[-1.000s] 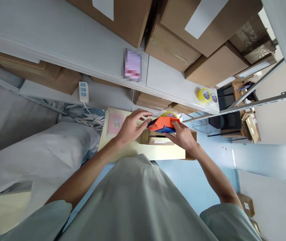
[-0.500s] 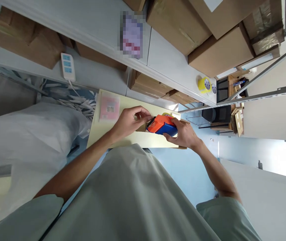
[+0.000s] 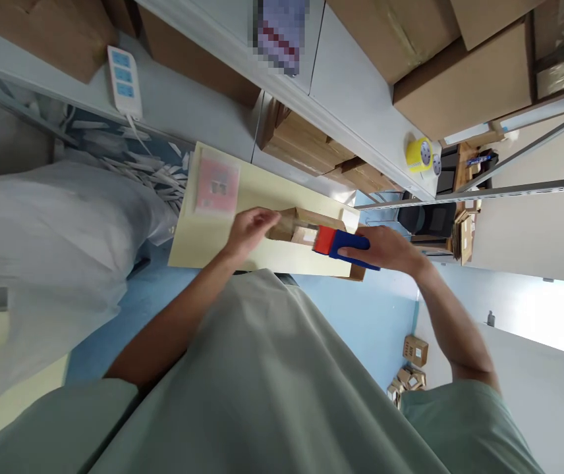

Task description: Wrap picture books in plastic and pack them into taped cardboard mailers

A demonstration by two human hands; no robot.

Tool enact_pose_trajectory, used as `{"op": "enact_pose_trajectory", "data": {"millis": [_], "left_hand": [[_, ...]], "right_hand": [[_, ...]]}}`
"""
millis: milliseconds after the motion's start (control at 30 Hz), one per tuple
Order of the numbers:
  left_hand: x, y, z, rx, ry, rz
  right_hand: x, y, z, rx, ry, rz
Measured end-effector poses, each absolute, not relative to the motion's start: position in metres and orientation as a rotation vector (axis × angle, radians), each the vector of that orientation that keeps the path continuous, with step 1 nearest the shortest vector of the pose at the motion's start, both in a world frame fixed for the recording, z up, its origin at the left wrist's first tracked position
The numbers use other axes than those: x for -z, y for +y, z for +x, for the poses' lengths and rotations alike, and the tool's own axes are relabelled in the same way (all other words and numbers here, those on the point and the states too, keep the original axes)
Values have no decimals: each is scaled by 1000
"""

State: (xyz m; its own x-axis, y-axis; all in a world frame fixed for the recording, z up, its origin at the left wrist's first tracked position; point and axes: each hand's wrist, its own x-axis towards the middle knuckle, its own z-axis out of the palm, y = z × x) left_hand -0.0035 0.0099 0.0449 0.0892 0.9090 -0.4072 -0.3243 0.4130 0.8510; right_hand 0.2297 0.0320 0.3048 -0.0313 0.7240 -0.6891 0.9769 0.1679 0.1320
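Note:
My right hand point(image 3: 385, 247) is wrapped round the blue handle of a red-and-blue tape dispenser point(image 3: 344, 245), whose toothed edge faces left. My left hand point(image 3: 251, 232) is closed in a pinch at the left end of a small cardboard box point(image 3: 329, 218). Between its fingertips and the dispenser runs a strip of clear packing tape point(image 3: 289, 227), blurred, over the box. A pale label shows on the box beside the dispenser's toothed edge. The box lies on a pale yellow tabletop point(image 3: 252, 260).
A pink sheet in a clear sleeve point(image 3: 217, 183) lies at the table's left. Behind stands a grey shelf point(image 3: 356, 125) with cartons, yellow tape rolls point(image 3: 419, 155) and a power strip point(image 3: 124, 82). A white plastic bag point(image 3: 64, 224) bulges at left.
The dispenser has moved right and turned so its red end points left. My left hand has shifted slightly left, widening the gap, with tape stretched between. My view has tilted downward.

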Motion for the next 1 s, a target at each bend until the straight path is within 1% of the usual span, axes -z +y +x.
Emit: {"op": "enact_pose_trajectory", "data": {"millis": [133,267,433,633,833,1000], "left_hand": [[-5,11,-8,-963,1176,592],[18,8,18,-909,1134,492],[30,7,48,-864,1161,404],[43,12,70,-898,1221,441],[54,8,87,-956,1298,582],[61,-2,90,-995,1390,784]], "right_hand": [[-328,47,248,593,1689,1663],[-331,59,244,656,1689,1694],[-321,67,222,616,1693,1716],[-307,73,204,574,1756,1697],[-298,74,193,487,1803,1635],[-296,74,185,479,1807,1625]]}}
